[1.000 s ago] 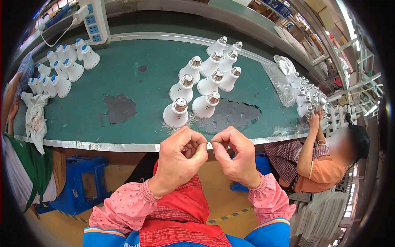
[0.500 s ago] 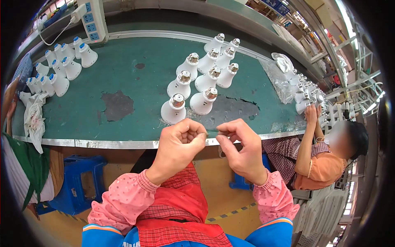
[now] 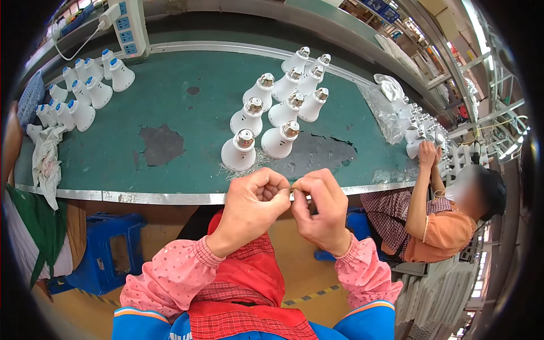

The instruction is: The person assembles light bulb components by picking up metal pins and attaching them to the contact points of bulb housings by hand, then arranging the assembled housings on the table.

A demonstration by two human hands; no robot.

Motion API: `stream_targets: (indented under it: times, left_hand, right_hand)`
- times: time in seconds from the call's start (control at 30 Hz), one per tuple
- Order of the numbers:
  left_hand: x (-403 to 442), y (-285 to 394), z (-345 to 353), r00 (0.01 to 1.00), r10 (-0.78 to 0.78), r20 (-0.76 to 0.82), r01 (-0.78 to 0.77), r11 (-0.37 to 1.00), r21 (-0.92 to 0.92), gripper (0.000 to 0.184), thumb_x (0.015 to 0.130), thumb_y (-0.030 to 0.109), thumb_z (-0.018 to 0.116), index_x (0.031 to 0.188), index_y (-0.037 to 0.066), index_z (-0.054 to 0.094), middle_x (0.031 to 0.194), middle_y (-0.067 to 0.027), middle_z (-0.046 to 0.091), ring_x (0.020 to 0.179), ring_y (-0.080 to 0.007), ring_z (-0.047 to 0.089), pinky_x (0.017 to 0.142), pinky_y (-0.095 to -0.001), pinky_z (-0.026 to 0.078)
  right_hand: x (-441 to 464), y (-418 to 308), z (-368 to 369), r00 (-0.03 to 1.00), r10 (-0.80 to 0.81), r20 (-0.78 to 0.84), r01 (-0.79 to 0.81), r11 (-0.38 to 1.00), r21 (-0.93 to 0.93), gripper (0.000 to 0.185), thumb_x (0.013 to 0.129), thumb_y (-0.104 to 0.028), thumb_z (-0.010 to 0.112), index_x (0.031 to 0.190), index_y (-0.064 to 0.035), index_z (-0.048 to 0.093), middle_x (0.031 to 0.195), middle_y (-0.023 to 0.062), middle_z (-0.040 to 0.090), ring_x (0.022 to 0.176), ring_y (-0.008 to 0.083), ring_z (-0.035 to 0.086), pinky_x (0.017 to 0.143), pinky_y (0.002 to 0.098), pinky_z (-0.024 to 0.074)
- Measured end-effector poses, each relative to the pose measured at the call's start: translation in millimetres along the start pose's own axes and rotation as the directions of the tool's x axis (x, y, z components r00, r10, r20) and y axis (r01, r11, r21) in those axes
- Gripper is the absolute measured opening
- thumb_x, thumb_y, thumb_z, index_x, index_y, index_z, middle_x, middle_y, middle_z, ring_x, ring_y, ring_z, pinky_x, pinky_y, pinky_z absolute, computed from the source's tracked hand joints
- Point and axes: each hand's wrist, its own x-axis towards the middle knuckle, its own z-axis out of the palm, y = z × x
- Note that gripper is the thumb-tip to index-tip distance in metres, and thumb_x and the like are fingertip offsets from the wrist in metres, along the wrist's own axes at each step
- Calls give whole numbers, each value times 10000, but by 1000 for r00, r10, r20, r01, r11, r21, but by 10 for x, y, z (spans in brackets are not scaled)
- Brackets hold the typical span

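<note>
left hand (image 3: 255,199), right hand (image 3: 321,207) pinched closed, contents unclear, 10 bulbs (image 3: 281,116) just beyond, rag (image 3: 46,161) far left

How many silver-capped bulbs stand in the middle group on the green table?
10: two bulbs at the front, three behind those, three farther back and two at the far end. The back bulbs partly overlap, so I can't rule out a hidden one.

Power strip (image 3: 125,27), blue basket (image 3: 30,99), draped cloth (image 3: 47,161)
</note>
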Motion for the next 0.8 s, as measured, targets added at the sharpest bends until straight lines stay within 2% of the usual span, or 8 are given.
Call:
stream_targets:
  times: [0.1,0.13,0.17,0.23,0.33,0.43,0.63,0.8]
  left_hand:
    - [19,7,52,990,142,-21,-134,967,216,31,917,-20,690,946,-15,680,865,20,676,748,-23,606,648,-206,501]
    - [32,55,73,985,170,-30,-156,950,269,24,894,-10,699,911,-11,682,836,20,676,726,-20,601,637,-205,498]
    - [44,81,87,979,201,-39,-178,930,321,24,871,-1,707,877,-6,684,807,21,677,704,-16,596,626,-204,495]
    - [67,83,93,993,104,-59,-92,980,174,19,879,5,703,880,-5,686,805,23,677,709,-14,598,622,-206,493]
    - [89,86,47,1000,-24,-14,25,999,29,28,919,-8,688,946,-10,685,858,17,676,742,-27,607,654,-206,502]
    - [96,107,36,996,-91,22,91,995,-31,46,936,-17,674,980,-11,685,884,12,675,756,-40,615,677,-206,508]
    - [131,118,49,996,-88,17,89,996,-15,59,925,-30,660,976,-12,684,872,15,673,757,-39,613,683,-208,509]
    - [173,70,53,997,-83,0,83,997,-6,61,922,-37,652,970,-11,682,868,18,670,758,-33,607,684,-208,507]
  right_hand:
    - [111,-32,-106,967,-219,134,248,931,-268,287,695,41,711,969,15,634,894,122,569,726,304,580,590,381,503]
    - [119,-14,-134,951,-245,190,295,904,-310,311,674,-36,725,965,25,633,882,110,554,727,278,567,573,391,491]
    - [114,-7,-146,958,-228,174,272,918,-290,295,684,-9,725,963,24,635,885,112,563,728,277,577,575,386,497]
    - [98,-1,-158,970,-195,143,225,942,-247,269,705,44,726,960,22,640,890,117,580,728,276,597,580,378,509]
    - [62,-86,-148,978,196,66,-203,971,126,233,742,122,714,934,12,642,890,124,606,729,277,631,595,362,531]
    - [58,-48,-116,973,230,32,-232,955,184,221,769,154,711,918,4,644,888,133,624,726,279,652,608,356,539]
    - [81,112,-47,997,-68,-21,68,997,-28,287,703,141,715,937,-6,637,869,123,598,727,297,612,600,382,504]
    - [108,162,-47,996,-83,11,84,995,-51,297,694,144,708,933,-11,625,867,123,591,727,301,608,600,387,502]
